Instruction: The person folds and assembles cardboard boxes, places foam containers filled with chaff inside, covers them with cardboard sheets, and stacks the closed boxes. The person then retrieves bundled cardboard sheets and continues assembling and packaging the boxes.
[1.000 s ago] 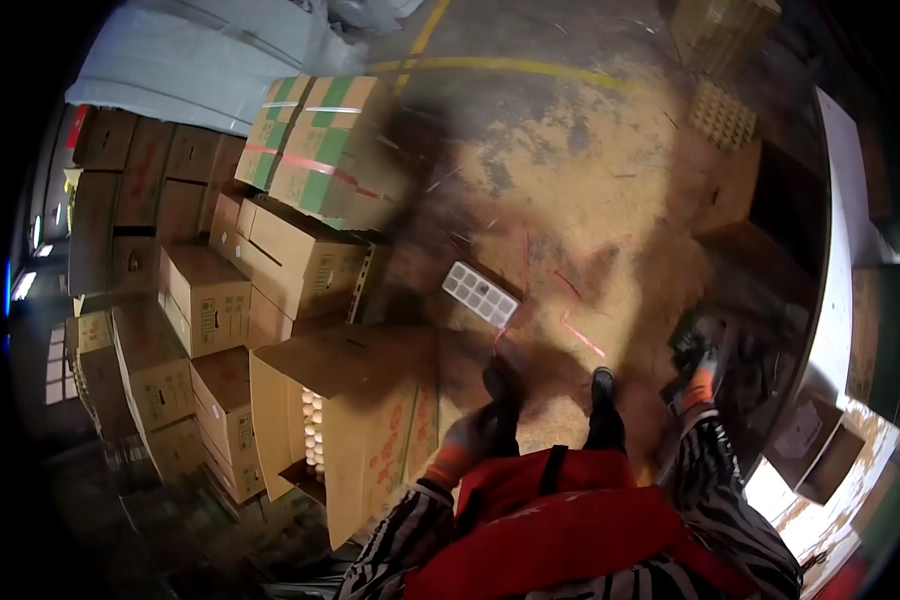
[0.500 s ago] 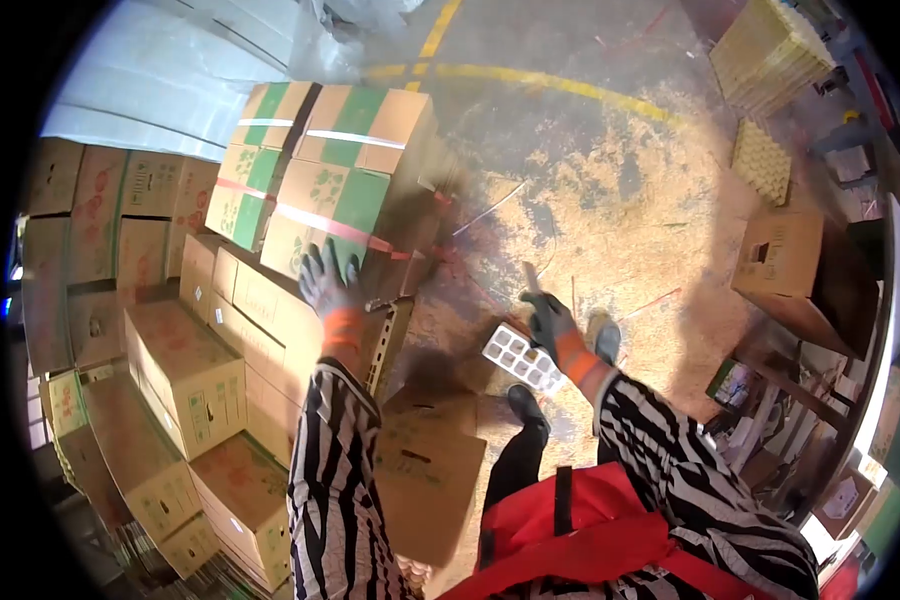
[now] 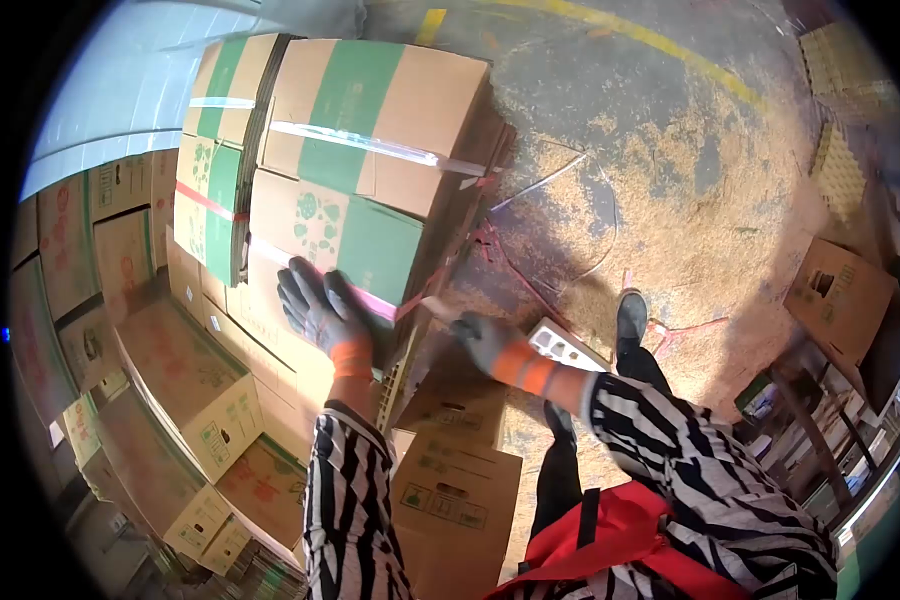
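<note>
A bundle of flattened green-and-brown cartons point(image 3: 370, 226) stands in front of me, bound with a pink strap point(image 3: 365, 300) near its lower edge. My left hand point(image 3: 320, 310), in a grey glove with an orange cuff, lies on the bundle over this strap, its fingers spread. My right hand point(image 3: 485, 340), gloved the same way, is closed around a short knife point(image 3: 437, 308). Only the pale tip of the knife shows, close to the strap at the bundle's right corner; whether it touches cannot be told.
Another strapped carton bundle point(image 3: 210, 190) stands to the left. Stacked brown boxes point(image 3: 185, 365) fill the left side. An open carton point(image 3: 455, 495) is below my hands. A white tray with square cells point(image 3: 560, 345) and loose straps lie on the littered floor. Another box point(image 3: 838, 300) sits at right.
My view has come closer to the bundle. My right hand has swung left with the knife, from above the floor to the bundle's strapped corner. My left hand stays on the bundle.
</note>
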`<state>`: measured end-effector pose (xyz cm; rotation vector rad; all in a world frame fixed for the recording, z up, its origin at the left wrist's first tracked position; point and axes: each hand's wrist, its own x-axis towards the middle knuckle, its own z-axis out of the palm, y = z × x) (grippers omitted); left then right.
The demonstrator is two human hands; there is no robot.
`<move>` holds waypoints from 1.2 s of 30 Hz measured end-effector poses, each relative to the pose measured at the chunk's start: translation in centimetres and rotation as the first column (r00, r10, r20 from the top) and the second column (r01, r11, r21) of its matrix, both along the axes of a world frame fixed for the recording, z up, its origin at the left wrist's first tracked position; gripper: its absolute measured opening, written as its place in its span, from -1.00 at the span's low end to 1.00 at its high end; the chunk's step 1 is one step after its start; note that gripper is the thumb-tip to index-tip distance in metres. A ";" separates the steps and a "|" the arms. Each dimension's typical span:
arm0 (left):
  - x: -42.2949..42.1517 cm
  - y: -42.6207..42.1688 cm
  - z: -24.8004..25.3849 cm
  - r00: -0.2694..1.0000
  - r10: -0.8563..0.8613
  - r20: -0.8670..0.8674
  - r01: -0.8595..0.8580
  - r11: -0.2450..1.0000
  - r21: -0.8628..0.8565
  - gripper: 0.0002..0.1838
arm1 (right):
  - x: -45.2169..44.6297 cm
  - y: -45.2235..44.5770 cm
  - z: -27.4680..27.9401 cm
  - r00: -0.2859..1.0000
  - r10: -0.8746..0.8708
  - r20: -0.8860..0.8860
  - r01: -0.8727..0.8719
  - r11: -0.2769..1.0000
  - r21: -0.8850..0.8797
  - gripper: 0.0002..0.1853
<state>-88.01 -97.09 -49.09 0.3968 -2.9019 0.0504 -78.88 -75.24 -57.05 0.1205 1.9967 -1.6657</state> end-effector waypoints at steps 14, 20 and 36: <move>1.1 -0.3 -0.7 0.991 -0.057 -0.118 0.066 0.995 0.069 -0.47 | 7.3 -3.0 -6.7 0.998 0.020 0.053 -0.026 0.993 0.112 -0.69; 0.9 0.3 -0.8 0.987 -0.105 -0.118 0.127 0.972 0.198 -0.44 | -16.4 4.7 -8.4 0.615 -0.618 0.490 0.769 0.608 -0.198 -0.64; 1.6 -1.0 -1.8 0.975 -0.169 -0.141 0.202 0.942 0.267 -0.45 | 1.2 -4.6 -20.9 0.947 -0.313 0.072 0.305 0.947 0.101 -0.65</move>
